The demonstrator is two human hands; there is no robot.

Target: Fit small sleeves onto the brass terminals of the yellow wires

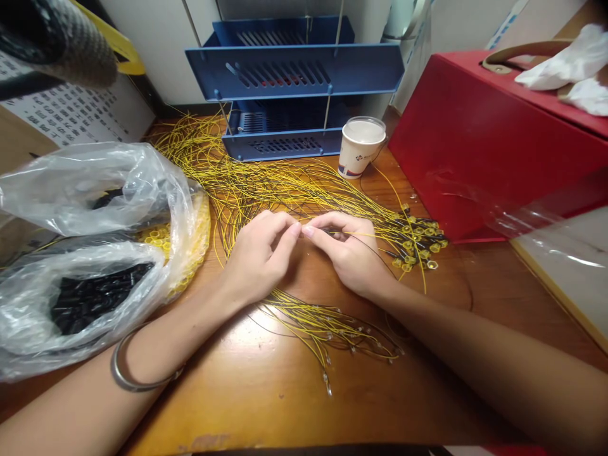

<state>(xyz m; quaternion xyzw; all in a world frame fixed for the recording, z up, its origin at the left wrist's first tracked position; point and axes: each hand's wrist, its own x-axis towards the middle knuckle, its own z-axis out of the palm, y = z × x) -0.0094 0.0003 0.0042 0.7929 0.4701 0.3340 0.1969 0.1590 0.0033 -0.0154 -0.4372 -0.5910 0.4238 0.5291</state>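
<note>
My left hand and my right hand meet tip to tip above the table, thumbs against index fingers. A thin yellow and black wire runs out of my right hand's closed fingers to the right. What the left fingertips pinch is too small to make out. Behind both hands spreads a long bundle of yellow and black wires, ending at the right in yellow and black caps. Below my hands lies a smaller bundle of wires with small clear tips.
On the left, plastic bags hold black sleeves and yellow caps. A blue rack and a paper cup stand at the back. A red box with crumpled tissue on top borders the right side.
</note>
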